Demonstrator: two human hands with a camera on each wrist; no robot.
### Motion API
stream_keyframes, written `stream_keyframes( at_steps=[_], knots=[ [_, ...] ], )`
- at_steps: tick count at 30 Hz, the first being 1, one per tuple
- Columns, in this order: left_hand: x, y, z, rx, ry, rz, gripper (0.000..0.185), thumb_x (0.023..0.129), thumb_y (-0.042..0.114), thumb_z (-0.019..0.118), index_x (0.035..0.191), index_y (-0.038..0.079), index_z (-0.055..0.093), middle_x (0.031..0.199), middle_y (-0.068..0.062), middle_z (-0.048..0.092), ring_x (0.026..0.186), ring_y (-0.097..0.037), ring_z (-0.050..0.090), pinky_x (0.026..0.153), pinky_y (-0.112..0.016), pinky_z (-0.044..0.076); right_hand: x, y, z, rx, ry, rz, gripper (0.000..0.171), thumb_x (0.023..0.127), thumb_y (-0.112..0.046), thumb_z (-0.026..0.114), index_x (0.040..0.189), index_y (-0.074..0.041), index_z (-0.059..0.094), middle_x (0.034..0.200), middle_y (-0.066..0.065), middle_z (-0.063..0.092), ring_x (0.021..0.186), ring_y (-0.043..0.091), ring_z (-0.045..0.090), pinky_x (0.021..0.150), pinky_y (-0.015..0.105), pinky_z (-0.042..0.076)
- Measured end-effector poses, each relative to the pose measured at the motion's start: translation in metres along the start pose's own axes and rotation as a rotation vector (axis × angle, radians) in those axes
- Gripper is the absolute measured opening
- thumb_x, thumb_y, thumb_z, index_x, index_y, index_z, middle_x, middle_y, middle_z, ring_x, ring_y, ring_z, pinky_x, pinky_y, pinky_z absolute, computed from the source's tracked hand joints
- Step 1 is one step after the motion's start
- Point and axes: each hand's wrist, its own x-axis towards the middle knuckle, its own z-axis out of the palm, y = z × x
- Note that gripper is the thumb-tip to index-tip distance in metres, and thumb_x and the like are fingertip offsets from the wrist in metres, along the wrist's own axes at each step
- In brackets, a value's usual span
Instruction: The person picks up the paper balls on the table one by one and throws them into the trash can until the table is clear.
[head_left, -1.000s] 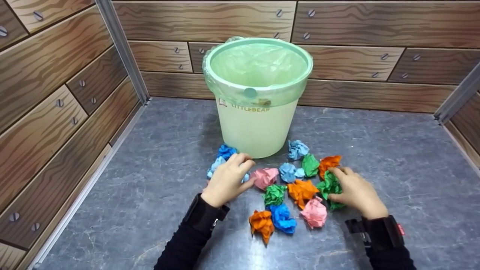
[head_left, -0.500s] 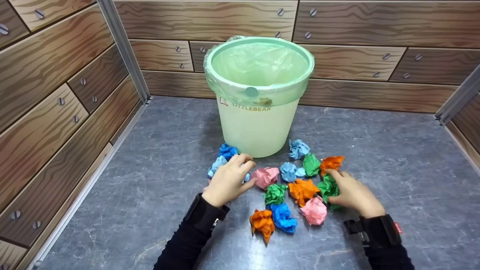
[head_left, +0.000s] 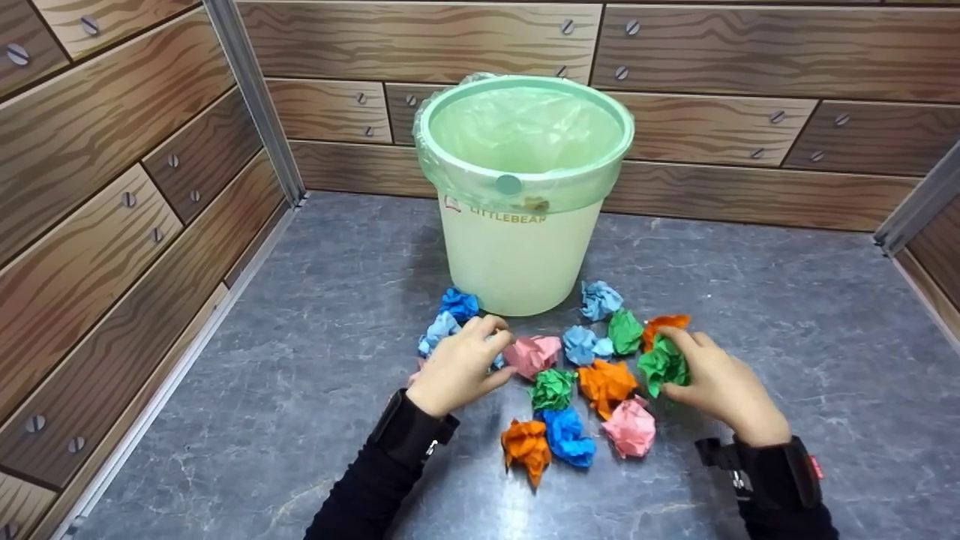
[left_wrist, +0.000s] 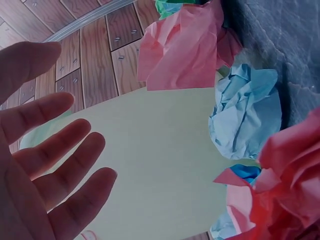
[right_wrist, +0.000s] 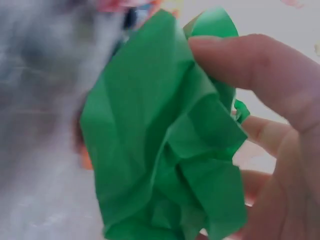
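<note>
1. R hand: thumb + fingers pinch a crumpled green ball, so not free. Vs 0.5 s ago, hand + ball have shifted up/back, away from the front pink ball, and now cover more of the orange ball right behind. Can't tell if green touches orange.
2. L hand: holds nothing, fingers loose + spread apart; pretty much same spot as before. Partly blocks head view of the lt blue ball; L pink ball just beside its fingertips.
3. Btwn held ball + bin: 2nd green ball, back lt blue ball, mid lt blue ball.
4. Nearer person: mid orange ball, small green ball, dk blue ball, front orange ball.
5. Bin upright behind pile, w/ bag folded over rim; another dk blue one nr its base.
6. Wood-print walls behind + at sides, gray floor.
</note>
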Motion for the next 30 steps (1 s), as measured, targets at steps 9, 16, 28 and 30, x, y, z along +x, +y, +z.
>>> stream_keyframes(
  at_steps=[9, 16, 28, 30],
  knots=[
    [-0.001, 0.001, -0.001, 0.009, -0.036, -0.003, 0.024, 0.071, 0.035, 0.053, 0.083, 0.014, 0.051, 0.091, 0.001, 0.043, 0.074, -0.012, 0.039, 0.050, -0.022, 0.037, 0.001, -0.027, -0.042, 0.014, 0.279, -0.097, 0.072, 0.059, -0.024, 0.066, 0.121, -0.013, 0.030, 0.100, 0.017, 0.043, 0.073, 0.026, 0.048, 0.054, 0.040, 0.042],
    [-0.001, 0.001, -0.001, 0.020, -0.059, -0.004, 0.026, 0.069, 0.035, 0.055, 0.084, 0.014, 0.051, 0.090, 0.001, 0.043, 0.074, -0.012, 0.039, 0.051, -0.021, 0.037, 0.018, -0.044, -0.077, 0.017, 0.467, -0.190, 0.073, 0.058, -0.019, 0.067, 0.121, -0.015, 0.030, 0.094, 0.016, 0.044, 0.066, 0.022, 0.046, 0.049, 0.035, 0.042],
    [-0.002, 0.005, -0.008, 0.025, -0.043, 0.003, 0.025, 0.069, 0.035, 0.055, 0.084, 0.016, 0.050, 0.090, 0.001, 0.043, 0.074, -0.011, 0.040, 0.052, -0.021, 0.038, 0.068, -0.085, -0.142, 0.152, 0.702, -0.226, 0.067, 0.060, -0.007, 0.063, 0.118, -0.018, 0.032, 0.093, 0.013, 0.043, 0.076, 0.024, 0.045, 0.060, 0.021, 0.041],
    [-0.002, 0.005, -0.009, 0.025, -0.045, 0.011, 0.024, 0.068, 0.034, 0.056, 0.083, 0.016, 0.050, 0.090, 0.001, 0.043, 0.073, -0.011, 0.040, 0.051, -0.021, 0.038, 0.079, -0.091, -0.153, 0.166, 0.735, -0.212, 0.067, 0.060, -0.008, 0.063, 0.118, -0.020, 0.032, 0.095, 0.012, 0.043, 0.078, 0.023, 0.044, 0.062, 0.022, 0.041]
  ],
)
